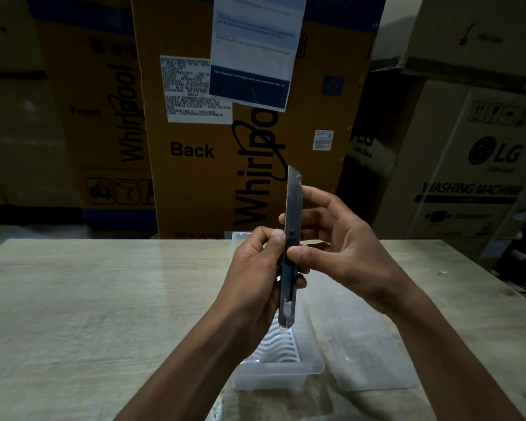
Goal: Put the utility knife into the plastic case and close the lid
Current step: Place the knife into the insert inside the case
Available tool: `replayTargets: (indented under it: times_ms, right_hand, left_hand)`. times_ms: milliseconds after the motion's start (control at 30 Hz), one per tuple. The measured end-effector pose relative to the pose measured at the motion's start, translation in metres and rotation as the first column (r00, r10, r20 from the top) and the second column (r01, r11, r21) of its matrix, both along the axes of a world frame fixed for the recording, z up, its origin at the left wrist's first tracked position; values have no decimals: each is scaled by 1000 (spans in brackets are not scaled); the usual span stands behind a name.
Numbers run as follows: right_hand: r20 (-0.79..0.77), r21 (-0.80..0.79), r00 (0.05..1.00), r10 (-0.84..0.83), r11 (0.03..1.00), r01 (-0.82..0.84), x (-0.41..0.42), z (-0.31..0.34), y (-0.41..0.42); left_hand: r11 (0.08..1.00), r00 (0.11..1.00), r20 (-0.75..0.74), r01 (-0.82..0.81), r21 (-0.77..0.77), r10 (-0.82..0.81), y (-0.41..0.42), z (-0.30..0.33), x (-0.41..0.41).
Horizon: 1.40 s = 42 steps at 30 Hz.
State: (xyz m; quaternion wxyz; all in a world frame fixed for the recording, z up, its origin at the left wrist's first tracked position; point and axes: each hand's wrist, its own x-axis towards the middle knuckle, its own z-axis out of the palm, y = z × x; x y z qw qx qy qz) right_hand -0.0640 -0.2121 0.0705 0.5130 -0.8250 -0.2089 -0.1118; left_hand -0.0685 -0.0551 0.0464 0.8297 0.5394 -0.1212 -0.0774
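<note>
A long grey utility knife stands upright in mid-air above the table, its blade sticking out at the top. My left hand grips the handle's lower half. My right hand holds it from the right, thumb pressed against the black slider. Beneath the hands lies the clear plastic case, open, with a wavy ribbed floor. Its flat transparent lid rests on the table just right of the case. My hands hide the far part of the case.
The pale wood-grain table stretches left and right of the case. Behind its far edge stand tall cardboard appliance boxes, with more boxes at the right. A printed sheet hangs on the middle box.
</note>
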Motion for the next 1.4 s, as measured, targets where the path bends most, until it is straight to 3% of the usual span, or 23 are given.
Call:
replayTargets:
  times_ms: [233,367,567,800,967,1133,1233,1300,1400]
  right_hand:
    - [38,-105,994,-102,989,105,-6,3,10]
    - [167,-209,964,-209,948,241,-11,4,18]
    - [183,-448,976,-114,875,186,-23,2,36]
    - [268,-542,962,-49,818,193,-18,-13,46]
    - [331,-570,941,-65,782,254,-19,-18,52]
    - [289,-567,951,-106,782,259,-19,-20,54]
    - [226,-555,963,-149,793,253,-18,-20,56]
    - [147,-524,967,-210,812,256,-19,-19,56]
    - [29,-516,956,-290,815,263,-18,-23,58]
  left_hand:
    - [996,996,-75,-61,-62,56,4,1,5]
    - [969,983,-161,-122,-214,88,9,3,9]
    - [929,970,-216,-182,-322,115,18,8,14]
    - [928,962,-232,-210,-309,140,24,7,16]
    - [956,969,-167,-215,-200,183,25,5,17]
    - [976,974,-117,-206,-77,196,25,4,19]
    - [955,970,-12,-238,176,243,25,0,20]
    - [855,943,159,-333,398,294,28,-3,24]
    - [557,821,486,-565,609,301,39,-11,35]
